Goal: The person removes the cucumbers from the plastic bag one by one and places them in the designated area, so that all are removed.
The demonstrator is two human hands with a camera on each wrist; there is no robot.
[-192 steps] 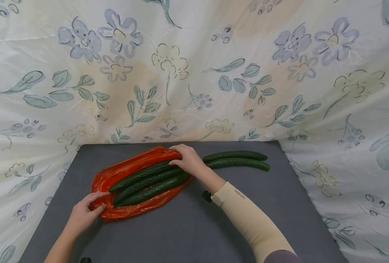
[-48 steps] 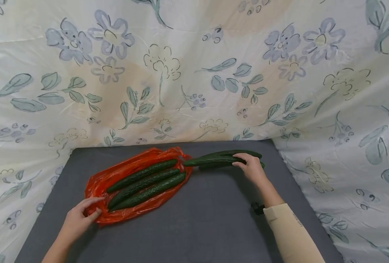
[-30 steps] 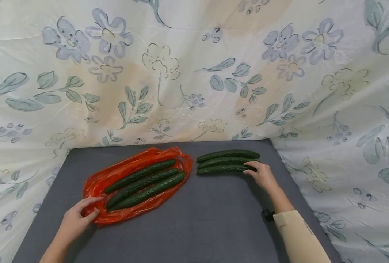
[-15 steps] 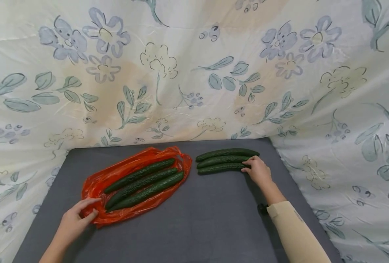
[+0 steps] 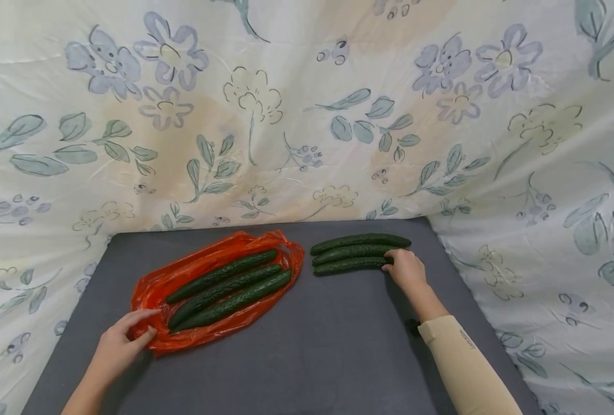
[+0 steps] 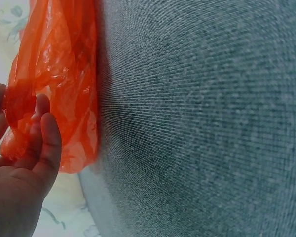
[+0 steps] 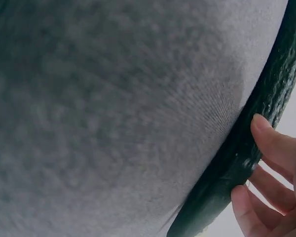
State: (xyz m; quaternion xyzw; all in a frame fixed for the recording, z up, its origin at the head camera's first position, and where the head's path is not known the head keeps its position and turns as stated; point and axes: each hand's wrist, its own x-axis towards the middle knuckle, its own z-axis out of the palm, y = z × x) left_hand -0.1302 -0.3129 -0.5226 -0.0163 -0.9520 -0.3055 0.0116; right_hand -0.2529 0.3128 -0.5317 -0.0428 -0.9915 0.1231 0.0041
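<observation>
Red bag (image 5: 184, 274) is gripped by left hand (image 5: 122, 343); outstretched right hand (image 5: 407, 270) pinches a cucumber (image 5: 349, 266).

Head view: from above the near side of the table (image 5: 327, 346), facing forward and down; farthest off of the three. Table fills lower middle, flowered curtain (image 5: 307, 144) above; left hand (image 5: 120, 343) at lower left, right hand (image 5: 409, 271) right of centre.
Left wrist view: low, close over the table, rolled sideways; bag (image 6: 74, 98) at upper left, curtain along left edge.
Right wrist view: very close, tilted; cucumber (image 7: 232, 158) slants down right side.
Head + left wrist: share left hand, bag, some table and curtain.
Head + right wrist: share right hand, cucumber, some table.
Wrist pair: both show table; common patch cannot be told.
</observation>
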